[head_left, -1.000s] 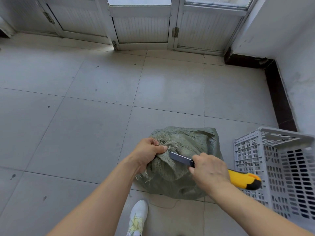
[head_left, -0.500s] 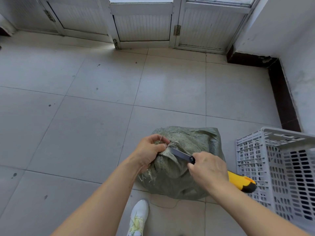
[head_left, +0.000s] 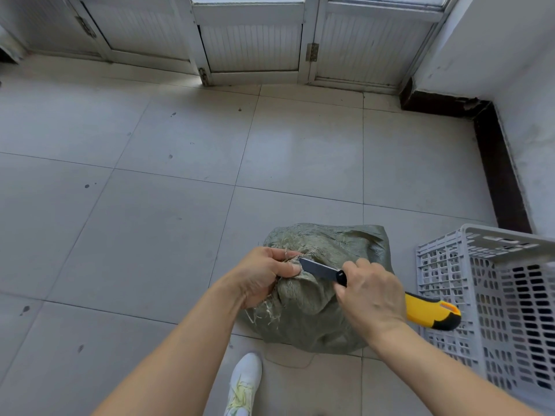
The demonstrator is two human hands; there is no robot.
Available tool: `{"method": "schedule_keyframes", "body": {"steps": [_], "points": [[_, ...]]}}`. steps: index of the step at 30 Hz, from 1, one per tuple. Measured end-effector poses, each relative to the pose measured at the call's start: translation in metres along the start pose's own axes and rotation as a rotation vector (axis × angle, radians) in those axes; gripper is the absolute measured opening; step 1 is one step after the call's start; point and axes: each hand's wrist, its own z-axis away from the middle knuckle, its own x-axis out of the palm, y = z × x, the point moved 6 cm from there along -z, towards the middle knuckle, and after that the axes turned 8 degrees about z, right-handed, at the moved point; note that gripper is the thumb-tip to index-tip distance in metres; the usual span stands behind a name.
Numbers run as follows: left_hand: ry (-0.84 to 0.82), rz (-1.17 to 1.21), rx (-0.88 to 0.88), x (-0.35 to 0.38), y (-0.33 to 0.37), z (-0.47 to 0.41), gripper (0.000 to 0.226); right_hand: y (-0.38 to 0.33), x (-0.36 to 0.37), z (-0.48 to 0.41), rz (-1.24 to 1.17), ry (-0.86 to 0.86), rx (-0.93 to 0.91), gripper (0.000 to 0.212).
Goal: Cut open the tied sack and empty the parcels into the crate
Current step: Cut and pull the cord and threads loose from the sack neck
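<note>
Head view: I look down past my forearms at the work on the floor.
Shoe [head_left: 243, 382]: white, nearest me, planted just short of the sack so I can stand over it.
Left hand [head_left: 264, 274]: clenched on the bunched neck of the sack, holding it taut so the blade has something firm to bite.
Right hand [head_left: 369, 292]: wrapped round the knife, knuckles up, with the butt sticking out toward the crate.
Knife [head_left: 429, 313]: yellow and black grip. The blade [head_left: 318, 268] is out, pointing away from me, its tip at the neck right beside my left fingers. I judge a slip toward them to be the risk.
Sack [head_left: 330, 238]: green, woven and lumpy, frayed at the tie, sitting on the floor under both hands. As far as I can tell it is not open yet, and the parcels are hidden inside.
Crate [head_left: 510, 310]: grey lattice just right of the sack, close by for a short tip-out.
Floor [head_left: 150, 220]: pale tiles.
Doors [head_left: 252, 43]: white and panelled, farthest off.
</note>
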Motion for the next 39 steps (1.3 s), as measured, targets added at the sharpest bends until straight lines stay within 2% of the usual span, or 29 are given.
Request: {"method": "schedule_keyframes", "body": {"steps": [2,7,9,11,13,15,17,19,23,26,28,29,31,33,34,36,37,39], "points": [[0.002,0.035,-0.007,-0.002,-0.002,-0.002,0.038,0.002,0.006,0.000,-0.110,-0.102,0.095,0.019],[0.011,0.068,0.009,0.001,-0.001,-0.003,0.034,-0.006,0.036,-0.002,-0.665,-0.459,0.283,0.041],[0.043,0.053,0.020,0.001,0.002,-0.004,0.028,-0.010,0.038,-0.004,-0.708,-0.522,0.288,0.041],[0.056,0.038,0.024,0.000,0.005,-0.005,0.027,-0.006,0.030,-0.007,-0.556,-0.455,0.269,0.032],[0.069,0.010,0.032,-0.002,0.009,-0.006,0.032,-0.001,0.011,-0.011,-0.255,-0.283,0.172,0.020],[0.091,-0.022,0.041,-0.005,0.013,-0.007,0.032,-0.001,-0.001,-0.016,-0.012,-0.168,0.049,0.025],[0.094,-0.037,0.045,-0.005,0.016,-0.007,0.031,-0.002,-0.008,-0.020,0.078,-0.127,-0.017,0.028],[0.093,-0.055,0.053,-0.004,0.018,-0.007,0.031,-0.002,-0.008,-0.020,0.070,-0.161,-0.034,0.027],[0.089,-0.030,0.053,-0.001,0.017,-0.007,0.029,0.001,0.003,-0.019,-0.214,-0.325,0.143,0.019],[0.094,-0.014,0.066,-0.001,0.020,-0.009,0.029,-0.003,0.018,-0.015,-0.679,-0.556,0.334,0.036],[0.115,-0.043,0.083,-0.001,0.023,-0.011,0.028,-0.015,0.026,-0.003,-1.037,-0.796,0.463,0.040],[0.125,-0.054,0.090,-0.001,0.025,-0.011,0.027,-0.022,0.028,0.003,-1.174,-0.907,0.521,0.042],[0.130,-0.060,0.093,0.002,0.027,-0.012,0.026,-0.029,0.030,0.007,-1.327,-0.987,0.580,0.044],[0.137,-0.067,0.081,0.002,0.027,-0.012,0.024,-0.027,0.029,0.002,-1.241,-0.904,0.608,0.041],[0.142,-0.078,0.067,0.001,0.027,-0.011,0.023,-0.022,0.024,-0.002,-1.069,-0.799,0.569,0.037],[0.132,-0.079,0.028,0.000,0.026,-0.009,0.024,-0.005,0.003,-0.013,-0.473,-0.475,0.396,0.023],[0.125,-0.074,0.011,0.001,0.024,-0.008,0.026,-0.004,-0.010,-0.016,-0.265,-0.362,0.310,0.020],[0.129,-0.061,0.005,0.001,0.023,-0.006,0.029,-0.007,-0.016,-0.017,-0.187,-0.303,0.253,0.023]]}}
